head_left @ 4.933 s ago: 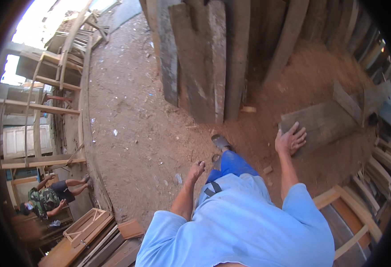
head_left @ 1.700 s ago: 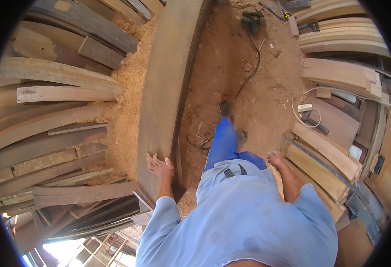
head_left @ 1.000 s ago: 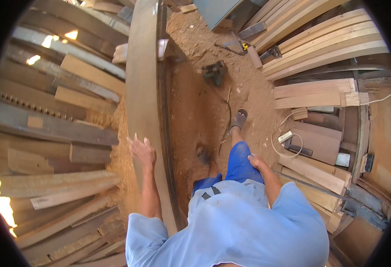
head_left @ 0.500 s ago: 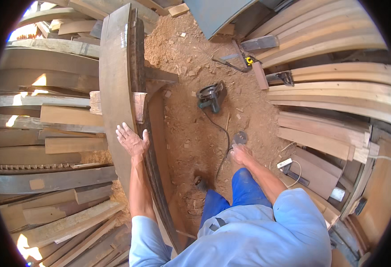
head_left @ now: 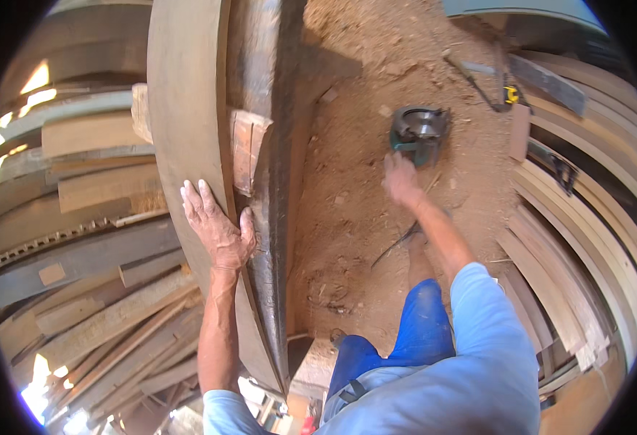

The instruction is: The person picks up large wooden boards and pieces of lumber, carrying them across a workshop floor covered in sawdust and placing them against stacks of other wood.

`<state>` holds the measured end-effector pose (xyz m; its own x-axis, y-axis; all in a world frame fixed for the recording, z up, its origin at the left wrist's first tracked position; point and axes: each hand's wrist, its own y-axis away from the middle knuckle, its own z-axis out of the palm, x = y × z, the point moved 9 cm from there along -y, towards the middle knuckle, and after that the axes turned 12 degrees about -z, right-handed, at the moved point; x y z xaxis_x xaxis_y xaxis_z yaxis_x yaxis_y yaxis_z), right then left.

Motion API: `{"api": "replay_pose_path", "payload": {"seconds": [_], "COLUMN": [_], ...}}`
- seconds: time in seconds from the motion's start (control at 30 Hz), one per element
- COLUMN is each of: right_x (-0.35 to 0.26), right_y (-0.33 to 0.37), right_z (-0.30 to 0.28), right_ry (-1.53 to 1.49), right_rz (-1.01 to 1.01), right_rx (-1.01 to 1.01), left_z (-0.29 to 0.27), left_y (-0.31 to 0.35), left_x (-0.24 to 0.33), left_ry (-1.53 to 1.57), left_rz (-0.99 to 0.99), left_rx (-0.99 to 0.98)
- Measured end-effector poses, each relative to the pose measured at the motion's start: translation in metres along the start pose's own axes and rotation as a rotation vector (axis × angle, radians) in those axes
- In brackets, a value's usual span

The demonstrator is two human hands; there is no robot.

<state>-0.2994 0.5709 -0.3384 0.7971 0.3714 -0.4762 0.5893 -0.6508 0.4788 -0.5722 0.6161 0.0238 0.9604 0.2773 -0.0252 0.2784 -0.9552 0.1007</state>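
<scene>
Reaching farther forward than half a second ago, the right hand (head_left: 401, 178) now hangs just short of the circular saw (head_left: 418, 131) lying on the dirt floor (head_left: 347, 210), its fingers blurred so I cannot tell whether they are spread or curled; it does not yet touch the tool. Over the same moment the left hand (head_left: 217, 226) has stayed flat and open, palm down on the long wide plank (head_left: 188, 109) that runs away from the person, thumb toward a darker plank (head_left: 275, 145) standing on edge just beside it. A short reddish wood block (head_left: 247, 148) rests between the two planks. Stacked boards (head_left: 86, 217) fill the left side, and curved-looking boards (head_left: 587, 217) line the right. A black cord (head_left: 398, 243) trails over the reddish, sawdust-strewn ground near the person's blue trouser leg (head_left: 416, 333).
</scene>
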Motion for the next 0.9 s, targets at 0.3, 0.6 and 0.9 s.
{"api": "replay_pose_path", "payload": {"seconds": [0.3, 0.6, 0.9], "right_x": [0.078, 0.114, 0.060], "right_y": [-0.105, 0.004, 0.258], "right_z": [0.072, 0.034, -0.053], "right_ry": [0.004, 0.143, -0.175], "right_rz": [0.191, 0.252, 0.635], "right_rx": [-0.420, -0.045, -0.318], "left_z": [0.014, 0.006, -0.007], "left_y": [-0.003, -0.001, 0.009], "left_x": [-0.010, -0.009, -0.015], "left_ry": [0.035, 0.031, -0.013], "left_rz": [-0.023, -0.009, -0.018], "left_rx": [-0.034, -0.010, 0.009]}}
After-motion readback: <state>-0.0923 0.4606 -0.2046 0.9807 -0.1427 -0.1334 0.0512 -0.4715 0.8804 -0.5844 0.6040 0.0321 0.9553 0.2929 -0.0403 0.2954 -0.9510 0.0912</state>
